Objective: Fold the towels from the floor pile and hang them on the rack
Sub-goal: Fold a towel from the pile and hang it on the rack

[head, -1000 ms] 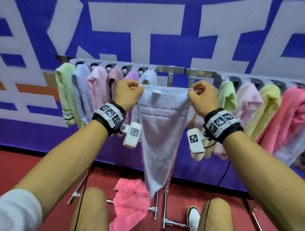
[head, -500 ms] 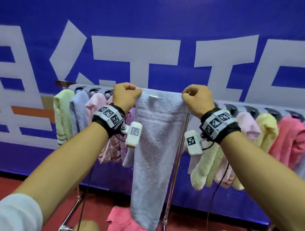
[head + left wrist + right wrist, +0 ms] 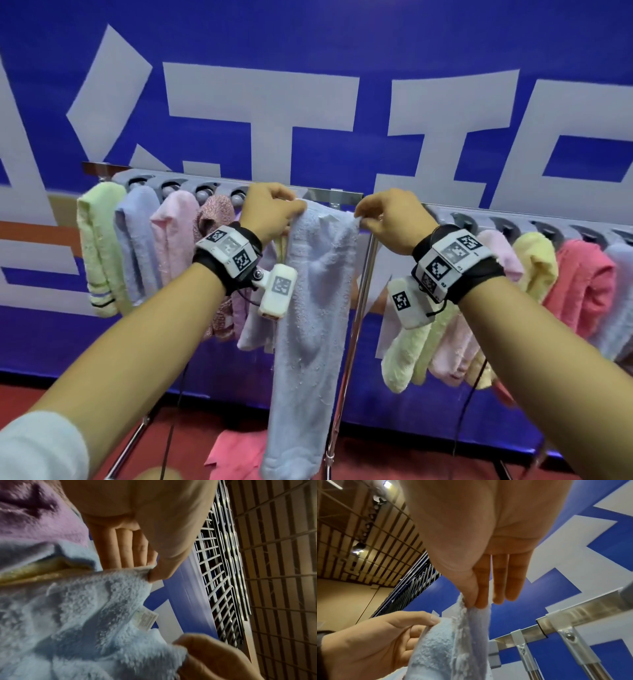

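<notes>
While I hold the pale blue towel (image 3: 308,301) up by its top edge, my left hand (image 3: 269,212) pinches the left corner and my right hand (image 3: 387,219) pinches the right one, thumb against fingertip on each side. I keep the corners level and close to the rack's top bar (image 3: 342,197) so the long folded strip hangs straight; my guess is that the next move is to lay that edge over the bar in the gap between the two rows of hung towels. To the left hang the light green towel (image 3: 99,246) and its neighbours, to the right the coral towel (image 3: 582,284) and others, so the middle slot is the free one. On the red floor below lies a pink towel (image 3: 236,455), not yet folded.

From the head view my knuckles hide the grip. My left wrist view shows the thumb pressing the hem and a small sewn label (image 3: 146,619) near the top edge. My right wrist view shows the other pinch from below, my other fingers straight and free, and the bar's metal joints (image 3: 556,623) just beyond the towel.
</notes>
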Demonstrator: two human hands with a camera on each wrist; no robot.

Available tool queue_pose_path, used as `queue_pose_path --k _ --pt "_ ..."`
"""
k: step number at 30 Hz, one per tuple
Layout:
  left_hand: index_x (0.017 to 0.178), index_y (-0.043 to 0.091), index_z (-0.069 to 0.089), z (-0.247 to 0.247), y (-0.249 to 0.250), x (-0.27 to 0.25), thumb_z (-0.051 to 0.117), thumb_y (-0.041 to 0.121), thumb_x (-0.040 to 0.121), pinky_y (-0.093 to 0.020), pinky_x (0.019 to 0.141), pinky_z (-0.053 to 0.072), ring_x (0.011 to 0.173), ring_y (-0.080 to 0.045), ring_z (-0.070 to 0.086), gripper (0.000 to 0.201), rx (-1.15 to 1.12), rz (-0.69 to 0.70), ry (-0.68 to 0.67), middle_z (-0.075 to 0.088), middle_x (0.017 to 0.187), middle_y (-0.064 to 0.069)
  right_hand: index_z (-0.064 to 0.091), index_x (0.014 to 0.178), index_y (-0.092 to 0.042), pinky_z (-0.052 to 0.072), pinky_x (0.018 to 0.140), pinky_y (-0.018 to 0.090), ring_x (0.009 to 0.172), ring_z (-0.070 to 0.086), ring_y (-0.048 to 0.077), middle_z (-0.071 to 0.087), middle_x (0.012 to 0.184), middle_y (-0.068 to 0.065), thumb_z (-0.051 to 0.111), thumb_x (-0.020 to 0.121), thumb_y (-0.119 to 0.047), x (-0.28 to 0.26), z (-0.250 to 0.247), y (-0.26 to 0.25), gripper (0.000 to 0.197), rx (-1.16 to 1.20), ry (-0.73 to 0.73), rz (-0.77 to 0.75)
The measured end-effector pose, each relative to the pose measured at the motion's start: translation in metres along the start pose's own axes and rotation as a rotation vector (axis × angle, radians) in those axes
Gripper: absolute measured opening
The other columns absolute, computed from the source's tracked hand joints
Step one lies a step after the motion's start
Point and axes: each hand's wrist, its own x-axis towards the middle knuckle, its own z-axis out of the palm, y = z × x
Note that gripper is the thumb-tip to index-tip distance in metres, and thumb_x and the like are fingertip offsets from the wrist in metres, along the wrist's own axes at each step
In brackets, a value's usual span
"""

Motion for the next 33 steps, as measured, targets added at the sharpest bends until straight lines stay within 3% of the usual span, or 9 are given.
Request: queue_pose_path --k 4,8,12,15,21,27,29,32,33 --pt "0.082 0.003 0.067 0.024 0.002 -0.019 0.074 0.004 0.080 -0.033 0.058 0.056 0.063 -0.022 0.059 0.007 -0.047 0.012 -0.173 0.063 0.073 -0.015 0.071 0.098 -0.017 0.034 0.079 0.026 0.089 0.047 0.015 0.049 0.100 -0.001 0.065 0.091 -0.024 -0.003 0.002 -0.011 0.011 -0.029 -0.096 -0.132" --pt "0.080 0.011 0.069 0.038 -0.003 -0.032 0.075 0.014 0.084 -0.026 0.056 0.049 0.055 -0.011 0.056 0.008 -0.074 0.049 -0.245 0.062 0.063 -0.003 0.059 0.085 -0.023 0.040 0.066 0.025 0.073 0.052 0.012 0.058 0.081 -0.006 0.067 0.087 -0.020 -0.004 0.009 -0.013 0.009 0.084 -0.021 -0.152" --pt "0.086 0.011 0.073 0.034 -0.013 -0.039 0.071 0.014 0.088 -0.029 0.060 0.053 0.062 -0.012 0.065 0.004 -0.163 0.008 -0.325 0.071 0.072 -0.004 0.064 0.081 -0.017 0.038 0.055 0.012 0.065 0.052 0.006 0.059 0.071 -0.007 0.073 0.085 -0.025 -0.009 0.011 -0.004 0.012 0.159 0.004 -0.099" --pt "0.092 0.014 0.074 0.034 -0.016 -0.043 0.063 0.015 0.094 -0.029 0.064 0.057 0.072 -0.015 0.069 0.011 -0.197 -0.027 -0.408 0.074 0.084 -0.009 0.066 0.079 -0.018 0.046 0.057 0.018 0.066 0.057 0.007 0.064 0.072 -0.007 0.076 0.081 -0.024 -0.012 0.014 -0.001 0.012 0.215 0.022 -0.072" --pt "0.089 0.011 0.073 0.034 -0.015 -0.048 0.070 0.012 0.087 -0.021 0.056 0.052 0.064 -0.012 0.069 0.003 -0.217 -0.008 -0.352 0.074 0.076 -0.005 0.063 0.082 -0.024 0.051 0.061 0.018 0.071 0.065 0.007 0.067 0.077 -0.007 0.084 0.075 -0.024 -0.017 0.016 -0.004 0.022 0.318 0.015 -0.061" --pt "0.086 0.009 0.073 0.037 -0.021 -0.053 0.067 0.011 0.090 -0.018 0.053 0.050 0.059 -0.009 0.067 0.007 -0.254 -0.035 -0.344 0.073 0.071 -0.002 0.057 0.089 -0.017 0.045 0.052 0.010 0.059 0.065 0.001 0.070 0.066 -0.002 0.089 0.068 -0.020 -0.019 0.015 -0.007 0.038 0.384 0.014 0.017" --pt "0.089 0.011 0.074 0.036 -0.019 -0.055 0.064 0.013 0.093 -0.017 0.055 0.050 0.062 -0.007 0.067 0.010 -0.209 -0.015 -0.367 0.073 0.072 -0.001 0.055 0.086 -0.020 0.044 0.051 0.009 0.057 0.065 0.000 0.070 0.064 -0.003 0.091 0.065 -0.021 -0.018 0.016 -0.006 0.041 0.378 0.016 0.031" --pt "0.095 0.015 0.075 0.032 -0.017 -0.057 0.069 0.013 0.089 -0.023 0.066 0.052 0.079 -0.014 0.067 0.008 -0.159 0.040 -0.424 0.074 0.088 -0.016 0.053 0.082 -0.021 0.044 0.051 0.009 0.055 0.065 0.000 0.069 0.061 -0.003 0.091 0.064 -0.021 -0.017 0.017 -0.003 0.043 0.372 0.043 0.051" --pt "0.096 0.017 0.075 0.031 -0.017 -0.057 0.072 0.008 0.086 -0.023 0.068 0.051 0.082 -0.015 0.068 0.013 -0.146 0.063 -0.451 0.075 0.091 -0.015 0.053 0.082 -0.020 0.044 0.052 0.009 0.055 0.065 -0.001 0.069 0.061 -0.003 0.091 0.064 -0.020 -0.017 0.017 -0.002 0.042 0.378 0.051 0.059"
